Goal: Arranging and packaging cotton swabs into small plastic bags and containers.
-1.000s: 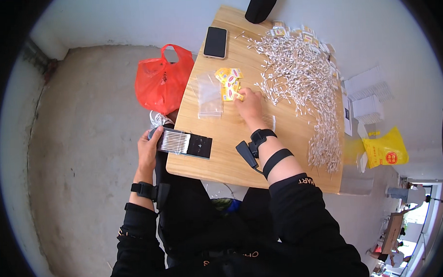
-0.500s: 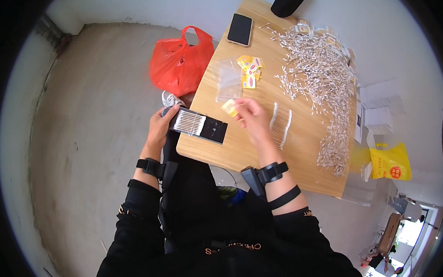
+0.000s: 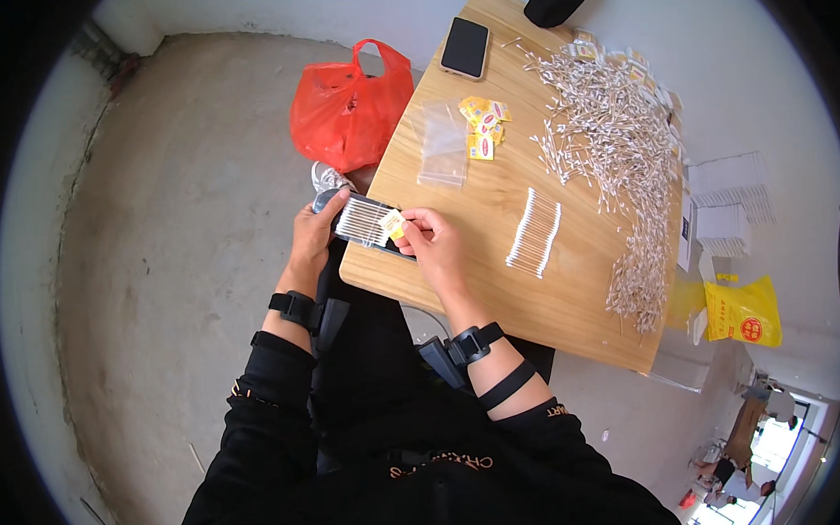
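My left hand grips the outer end of a flat dark box at the table's left corner. A row of cotton swabs lies side by side in it. Between the fingertips of my right hand is a small yellow-and-white card, held over the inner end of the swab row. Whether the card touches the box I cannot tell. To the right, another neat row of cotton swabs lies on the wooden table.
A clear plastic bag and several yellow cards lie beyond my hands, with a phone farther back. A big heap of loose swabs covers the right side. A red bag stands left of the table, a yellow bag at right.
My right hand has moved left with the card, from above the table to over the box. The left hand still holds the box, and the view has shifted slightly.
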`<state>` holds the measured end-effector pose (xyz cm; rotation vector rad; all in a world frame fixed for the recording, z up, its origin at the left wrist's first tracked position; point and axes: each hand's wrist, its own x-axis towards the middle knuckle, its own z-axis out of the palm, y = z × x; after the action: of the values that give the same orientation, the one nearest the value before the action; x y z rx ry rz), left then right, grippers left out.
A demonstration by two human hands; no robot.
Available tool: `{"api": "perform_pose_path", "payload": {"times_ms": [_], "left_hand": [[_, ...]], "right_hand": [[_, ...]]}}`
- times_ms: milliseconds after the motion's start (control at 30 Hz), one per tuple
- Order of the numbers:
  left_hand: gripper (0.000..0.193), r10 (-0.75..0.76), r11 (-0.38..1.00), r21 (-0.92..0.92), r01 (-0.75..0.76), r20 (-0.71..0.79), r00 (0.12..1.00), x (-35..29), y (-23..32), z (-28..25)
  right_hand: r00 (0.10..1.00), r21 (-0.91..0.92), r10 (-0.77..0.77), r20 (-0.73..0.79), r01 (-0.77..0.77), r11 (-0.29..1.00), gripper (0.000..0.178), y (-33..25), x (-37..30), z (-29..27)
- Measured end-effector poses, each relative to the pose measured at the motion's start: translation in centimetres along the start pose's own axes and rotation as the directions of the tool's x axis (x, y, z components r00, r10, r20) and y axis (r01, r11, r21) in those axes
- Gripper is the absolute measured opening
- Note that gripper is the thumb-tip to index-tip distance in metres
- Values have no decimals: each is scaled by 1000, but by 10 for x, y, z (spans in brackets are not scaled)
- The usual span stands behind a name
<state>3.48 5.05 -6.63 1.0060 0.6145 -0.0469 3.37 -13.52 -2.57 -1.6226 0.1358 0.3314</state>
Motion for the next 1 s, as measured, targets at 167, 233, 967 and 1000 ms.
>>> {"api": "perform_pose_path", "payload": {"times_ms": [167,233,967,1000], "left_hand": [[28,22,1000,0,-22,2,1000,1,-2,3],[27,28,1000,0,-28,6,1000,1,-2,2],[18,140,989,30,-141,50,989,3,-7,4],[18,149,988,44,-151,37,988,2,-6,2]], "right_hand": [[998,-190,6,59,5,982,20,-6,0,5],[998,-267,-32,52,44,963,22,-12,6,11],[823,-190,-491,-285,453,871,63,6,-3,70],[814,-192,-505,-289,467,863,63,4,-4,71]]}}
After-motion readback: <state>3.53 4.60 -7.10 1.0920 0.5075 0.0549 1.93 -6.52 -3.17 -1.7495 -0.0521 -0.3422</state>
